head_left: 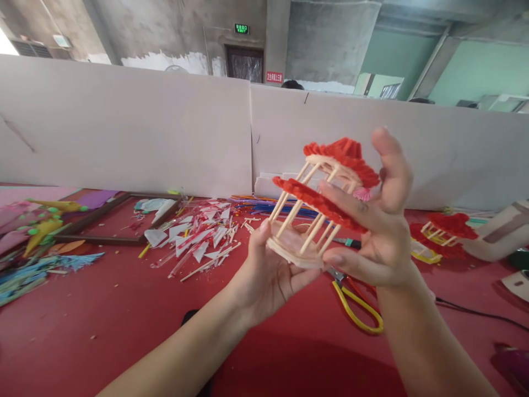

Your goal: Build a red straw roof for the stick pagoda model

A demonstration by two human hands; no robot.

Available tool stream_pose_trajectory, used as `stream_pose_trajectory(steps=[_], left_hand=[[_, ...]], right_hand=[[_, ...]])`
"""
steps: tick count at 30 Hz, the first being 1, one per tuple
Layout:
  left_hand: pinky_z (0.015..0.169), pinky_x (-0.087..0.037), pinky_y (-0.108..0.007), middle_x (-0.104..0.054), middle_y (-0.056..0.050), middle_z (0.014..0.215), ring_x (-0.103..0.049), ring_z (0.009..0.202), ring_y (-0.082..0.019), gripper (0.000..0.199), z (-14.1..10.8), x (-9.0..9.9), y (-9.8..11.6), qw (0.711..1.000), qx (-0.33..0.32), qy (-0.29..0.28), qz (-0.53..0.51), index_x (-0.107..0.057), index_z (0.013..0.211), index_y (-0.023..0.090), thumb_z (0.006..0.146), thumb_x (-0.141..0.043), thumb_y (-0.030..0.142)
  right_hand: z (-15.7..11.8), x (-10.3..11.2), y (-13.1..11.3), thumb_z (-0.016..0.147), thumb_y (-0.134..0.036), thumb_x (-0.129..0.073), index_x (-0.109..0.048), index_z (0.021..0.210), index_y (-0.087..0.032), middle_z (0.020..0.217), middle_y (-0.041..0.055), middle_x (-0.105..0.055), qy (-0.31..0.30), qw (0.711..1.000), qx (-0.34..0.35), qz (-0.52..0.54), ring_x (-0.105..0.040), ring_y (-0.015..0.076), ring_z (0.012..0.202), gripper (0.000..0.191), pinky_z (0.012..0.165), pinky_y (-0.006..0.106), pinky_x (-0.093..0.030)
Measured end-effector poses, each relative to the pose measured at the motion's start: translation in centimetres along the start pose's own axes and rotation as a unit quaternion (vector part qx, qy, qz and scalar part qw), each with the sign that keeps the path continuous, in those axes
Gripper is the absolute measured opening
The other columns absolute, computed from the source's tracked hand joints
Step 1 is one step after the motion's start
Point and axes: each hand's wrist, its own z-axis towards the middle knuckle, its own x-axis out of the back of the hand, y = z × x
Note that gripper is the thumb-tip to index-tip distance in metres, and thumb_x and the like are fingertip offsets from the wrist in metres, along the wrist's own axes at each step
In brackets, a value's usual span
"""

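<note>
A small model pavilion (303, 212) of pale wooden sticks, with two tiers of fuzzy red roofing, is held tilted above the table. My left hand (268, 281) cups its pale base from below, thumb against the near left edge. On the right side, my right hand (380, 231) grips the model, its thumb near the base and a finger across the lower red tier. Another finger of that hand points upward near the top roof. Behind and beneath the hands lie scissors with yellow handles (357, 314), partly covered.
A second red-roofed model (444, 231) stands at right, near a dark cable (483, 311). Left of the hands lie plastic and paper scraps (202, 226) and a brown frame (99, 240). Pipe cleaners (289, 207) lie along the white partition (165, 127). Blue strips (53, 270) are far left.
</note>
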Motion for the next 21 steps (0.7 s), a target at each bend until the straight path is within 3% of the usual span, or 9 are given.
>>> stream_pose_trajectory(steps=[4,7,10,13,16,18,21], left_hand=[[0.084,-0.064,-0.027,-0.079,-0.012,0.100,-0.078,0.091,-0.021,0.071,0.0,0.1,0.7,0.999,0.038,-0.010,-0.007,-0.074,0.115,0.011,0.077,-0.075,0.071],[0.083,-0.064,-0.030,-0.077,-0.015,0.102,-0.077,0.091,-0.022,0.075,0.1,-0.2,0.6,0.999,0.041,0.014,-0.001,-0.070,0.123,0.010,0.090,-0.054,0.076],[0.080,-0.064,-0.031,-0.074,-0.018,0.115,-0.076,0.095,-0.023,0.080,0.2,-0.7,0.2,0.998,0.012,0.051,0.021,-0.064,0.131,0.012,0.096,-0.032,0.076],[0.085,-0.064,-0.033,-0.068,-0.019,0.133,-0.074,0.108,-0.028,0.078,0.2,-0.8,-0.2,0.997,-0.039,0.052,0.049,-0.060,0.136,0.016,0.087,-0.050,0.078],[0.089,-0.063,-0.031,-0.073,-0.012,0.124,-0.074,0.108,-0.025,0.059,0.2,-0.3,-0.4,0.994,-0.070,0.039,0.078,-0.066,0.122,0.019,0.078,-0.082,0.055],[0.087,-0.063,-0.028,-0.077,-0.007,0.111,-0.076,0.101,-0.021,0.043,0.3,0.1,-0.3,0.993,-0.077,0.032,0.080,-0.070,0.111,0.019,0.080,-0.086,0.043],[0.083,-0.063,-0.023,-0.079,-0.006,0.103,-0.077,0.095,-0.019,0.039,0.6,0.5,-0.2,0.994,-0.080,0.011,0.068,-0.072,0.103,0.017,0.082,-0.081,0.049]], right_hand=[[-0.1,-0.6,-0.1,0.093,-0.036,-0.063,-0.058,0.141,-0.046,0.170,-0.0092,-0.024,0.036,0.999,-0.021,0.032,-0.026,0.0375,0.156,0.050,0.125,0.072,-0.019],[-0.2,-0.9,-0.3,0.094,-0.020,-0.058,-0.061,0.137,-0.048,0.167,-0.0095,-0.031,0.052,0.998,-0.021,0.012,-0.035,0.0358,0.152,0.051,0.122,0.073,-0.025],[-0.3,-1.2,-0.2,0.091,-0.019,-0.063,-0.064,0.134,-0.045,0.166,-0.0080,-0.035,0.068,0.996,-0.003,-0.051,-0.040,0.0370,0.148,0.050,0.121,0.074,-0.025],[-0.3,-1.5,-0.2,0.090,-0.018,-0.064,-0.066,0.133,-0.040,0.164,-0.0048,-0.037,0.059,0.994,0.006,-0.089,-0.046,0.0352,0.143,0.048,0.121,0.071,-0.025],[-0.3,-1.7,-0.4,0.091,-0.025,-0.064,-0.067,0.133,-0.034,0.162,-0.0008,-0.040,0.050,0.994,0.003,-0.097,-0.041,0.0351,0.146,0.042,0.121,0.068,-0.026],[-0.2,-1.6,-0.5,0.092,-0.038,-0.064,-0.065,0.137,-0.031,0.162,0.0020,-0.040,0.048,0.995,-0.004,-0.092,-0.035,0.0370,0.149,0.045,0.123,0.067,-0.024],[-0.2,-1.1,-0.3,0.094,-0.055,-0.057,-0.061,0.142,-0.031,0.164,0.0023,-0.036,0.054,0.995,-0.008,-0.085,-0.034,0.0397,0.149,0.053,0.124,0.067,-0.019]])
